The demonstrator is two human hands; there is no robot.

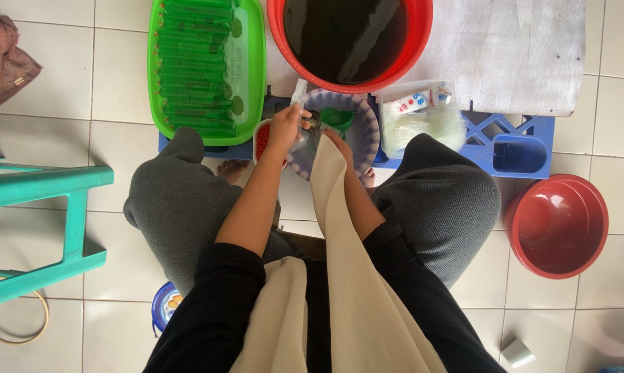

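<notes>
Head view, looking straight down at a seated person's lap and the floor.

Left hand (284, 128) is raised over the purple bowl (367, 121), fingers (299, 117) pinched on the neck of a thin clear tube (299, 93) with a small funnel or spoon-like piece at its mouth (too small to tell which). The tube's long axis runs away from the body, its far end pointing toward the red tub (277, 27). Right hand (336, 141) sits just beside the left, nearer the body and mostly hidden under a beige cloth (346, 276) — I cannot tell whether its fingers are spread or closed. Both hands meet at the tube's near end; the left is the one clearly gripping it.

A green scoop (338, 119) lies in the bowl, just right of the hands.

Counts:
- green tray (255, 76), one, left of the tub, packed with green filled tubes (191, 69) laid in rows — too many and too tight to count.
- red tub, one, holding dark liquid.
- red basin (557, 224), one, on the floor at right, well apart.
- clear box (422, 114) of bags, one, just right of the bowl.
- blue crate (516, 148), one, under the bowl and box.
- teal stool (42, 221), one, far left.
</notes>
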